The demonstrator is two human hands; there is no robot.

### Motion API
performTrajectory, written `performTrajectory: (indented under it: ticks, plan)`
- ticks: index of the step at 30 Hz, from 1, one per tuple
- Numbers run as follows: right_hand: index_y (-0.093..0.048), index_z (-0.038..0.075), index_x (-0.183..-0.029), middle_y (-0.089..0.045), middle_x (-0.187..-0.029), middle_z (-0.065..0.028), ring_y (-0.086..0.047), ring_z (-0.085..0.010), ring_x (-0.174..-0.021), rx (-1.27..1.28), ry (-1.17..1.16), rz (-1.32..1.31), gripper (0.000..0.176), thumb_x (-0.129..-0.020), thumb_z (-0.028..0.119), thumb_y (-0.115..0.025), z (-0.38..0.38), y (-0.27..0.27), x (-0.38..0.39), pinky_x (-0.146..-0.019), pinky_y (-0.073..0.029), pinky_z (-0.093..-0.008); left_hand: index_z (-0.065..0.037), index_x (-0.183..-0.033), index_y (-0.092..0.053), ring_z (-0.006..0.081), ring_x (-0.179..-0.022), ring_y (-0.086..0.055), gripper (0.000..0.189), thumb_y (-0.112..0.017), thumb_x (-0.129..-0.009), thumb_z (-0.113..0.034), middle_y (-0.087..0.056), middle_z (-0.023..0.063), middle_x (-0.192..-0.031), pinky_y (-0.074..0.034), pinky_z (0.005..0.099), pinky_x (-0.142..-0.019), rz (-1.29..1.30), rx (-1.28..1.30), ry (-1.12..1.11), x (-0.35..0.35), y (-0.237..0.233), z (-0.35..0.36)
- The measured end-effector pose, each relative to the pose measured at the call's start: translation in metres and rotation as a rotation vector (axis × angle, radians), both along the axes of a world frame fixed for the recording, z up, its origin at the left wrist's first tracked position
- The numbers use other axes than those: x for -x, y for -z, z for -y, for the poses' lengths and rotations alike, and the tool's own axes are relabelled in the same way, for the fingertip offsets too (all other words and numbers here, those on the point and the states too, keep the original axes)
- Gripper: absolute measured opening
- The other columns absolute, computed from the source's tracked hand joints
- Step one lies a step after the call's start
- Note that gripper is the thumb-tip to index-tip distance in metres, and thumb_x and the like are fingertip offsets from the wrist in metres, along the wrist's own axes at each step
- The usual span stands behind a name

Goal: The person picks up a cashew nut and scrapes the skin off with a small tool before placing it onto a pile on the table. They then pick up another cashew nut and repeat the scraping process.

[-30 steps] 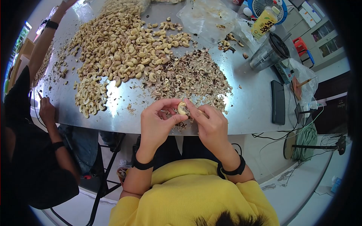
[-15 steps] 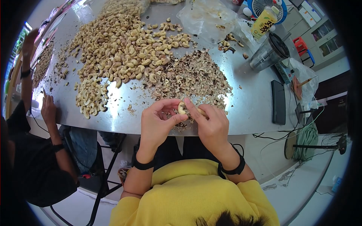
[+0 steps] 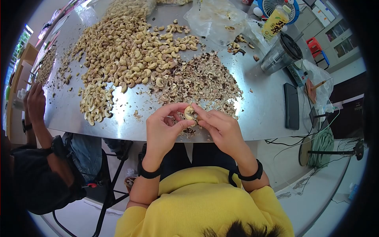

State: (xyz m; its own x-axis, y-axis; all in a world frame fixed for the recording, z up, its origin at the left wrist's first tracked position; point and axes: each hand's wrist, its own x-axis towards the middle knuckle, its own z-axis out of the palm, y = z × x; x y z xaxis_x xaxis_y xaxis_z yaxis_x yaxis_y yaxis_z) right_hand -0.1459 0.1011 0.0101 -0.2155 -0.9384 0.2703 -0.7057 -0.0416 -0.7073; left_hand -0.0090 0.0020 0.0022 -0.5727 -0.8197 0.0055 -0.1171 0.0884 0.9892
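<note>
A pale, curved cashew [image 3: 188, 112] is pinched between the thumb and index finger of my left hand [image 3: 165, 122]. My right hand [image 3: 223, 128] meets it from the other side, fingers closed on what looks like a small knife [image 3: 195, 115]; only a bit of grey shows at the nut, and the rest is hidden in the hand. Below and beyond both hands spreads a heap of brown skin flakes and crumbs [image 3: 203, 81]. To the left lie a big pile of unpeeled cashews [image 3: 122, 47] and a smaller pile of whiter cashews [image 3: 95, 103].
The metal table [image 3: 260, 110] carries a phone [image 3: 291, 106], a lidded plastic cup [image 3: 282, 54], a yellow bottle [image 3: 275, 23], clear plastic bags [image 3: 217, 17] and a fan [image 3: 278, 8]. On the left, a co-worker's hand [image 3: 35, 102] is over the table edge beside another crumb heap [image 3: 46, 67].
My right hand has shifted slightly right and down, its fingers changing position at the cashew. The cashew has turned a little in my left fingers. The co-worker's hands have come together at the left.
</note>
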Motion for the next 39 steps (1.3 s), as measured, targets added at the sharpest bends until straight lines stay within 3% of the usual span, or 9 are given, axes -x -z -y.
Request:
performTrajectory:
  ticks: [11,14,35,39]
  plan:
    - [-0.053,0.013,-0.12,-0.056,-0.07,-0.0093,-0.053,-0.0205,-0.06,-0.025,-0.012,0.029,0.051,-0.072,-0.004,-0.059,0.001,0.0,0.0,-0.056,-0.044,-0.0276,-0.002,-0.093,-0.065,0.0036,-0.061,-0.05,0.034,-0.075,-0.06,-0.002,-0.062,0.0005,-0.077,-0.036,0.0158,-0.049,0.013,0.054,-0.035,0.0,0.001,-0.001]
    - [-0.049,0.022,-0.124,-0.053,-0.067,-0.0052,-0.054,-0.0222,-0.058,0.036,0.016,-0.046,0.054,-0.074,0.003,-0.057,0.001,0.006,-0.001,-0.051,-0.044,-0.0324,-0.002,-0.093,-0.065,0.0034,-0.06,-0.05,0.035,-0.075,-0.059,-0.003,-0.062,0.0003,-0.077,-0.036,0.0158,-0.048,0.013,0.059,-0.038,0.0,0.001,0.0]
    - [-0.056,0.021,-0.118,-0.049,-0.069,-0.0005,-0.05,-0.0175,-0.06,0.242,0.191,-0.488,0.055,-0.067,0.002,-0.056,0.004,0.014,-0.01,-0.054,-0.041,-0.0298,0.0,-0.094,-0.063,0.0018,-0.061,-0.047,0.032,-0.075,-0.064,-0.002,-0.059,-0.0016,-0.077,-0.036,0.0138,-0.051,-0.171,-0.203,0.021,0.0,0.012,0.002]
    - [-0.056,0.014,-0.118,-0.056,-0.074,-0.0074,-0.054,-0.0215,-0.063,0.176,0.141,-0.224,0.049,-0.072,-0.003,-0.058,0.004,0.014,-0.01,-0.057,-0.044,-0.0293,0.003,-0.099,-0.06,0.0041,-0.064,-0.05,0.034,-0.072,-0.068,0.0,-0.06,0.0012,-0.08,-0.042,0.0162,-0.057,-0.253,-0.364,0.034,0.0,0.006,0.0]
